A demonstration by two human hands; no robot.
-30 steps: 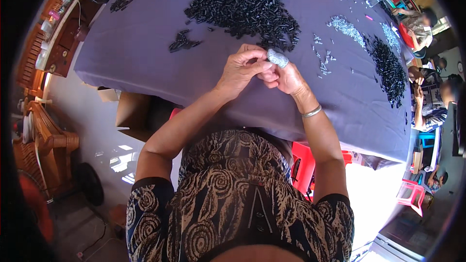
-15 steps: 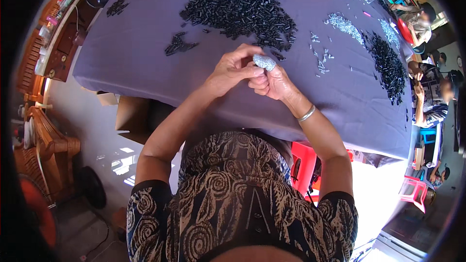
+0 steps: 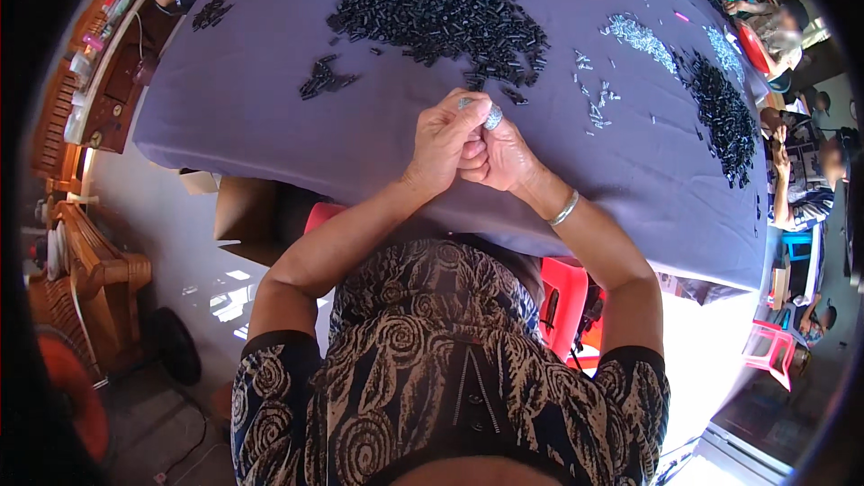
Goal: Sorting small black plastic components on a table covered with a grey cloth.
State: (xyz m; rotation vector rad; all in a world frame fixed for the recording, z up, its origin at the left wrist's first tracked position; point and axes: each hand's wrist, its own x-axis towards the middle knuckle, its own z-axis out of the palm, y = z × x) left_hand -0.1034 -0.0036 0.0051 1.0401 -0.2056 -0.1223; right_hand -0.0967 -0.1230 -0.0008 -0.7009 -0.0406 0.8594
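My left hand [image 3: 439, 142] is closed around the tip of my right thumb, where a speckled silver-grey wrap [image 3: 493, 117] covers the thumb. Part of that wrap is hidden under my left fingers. My right hand [image 3: 510, 157] has its other fingers curled inward against my left hand, and anything inside them is out of sight. A silver bangle [image 3: 565, 208] circles my right wrist. Just beyond both hands spreads a large heap of small black tubular pieces [image 3: 432, 9], with a smaller cluster of black pieces [image 3: 325, 78] to its left.
A grey-purple cloth [image 3: 243, 117] covers the table. Small clear pieces [image 3: 639, 36] and another black pile [image 3: 724, 126] lie on the right. Other people sit at the far left and right. Below the table are a red stool [image 3: 562, 297] and a cardboard box [image 3: 247, 216].
My left hand has turned and closed over my right thumb, covering more of the grey wrap. Both hands have come closer together.
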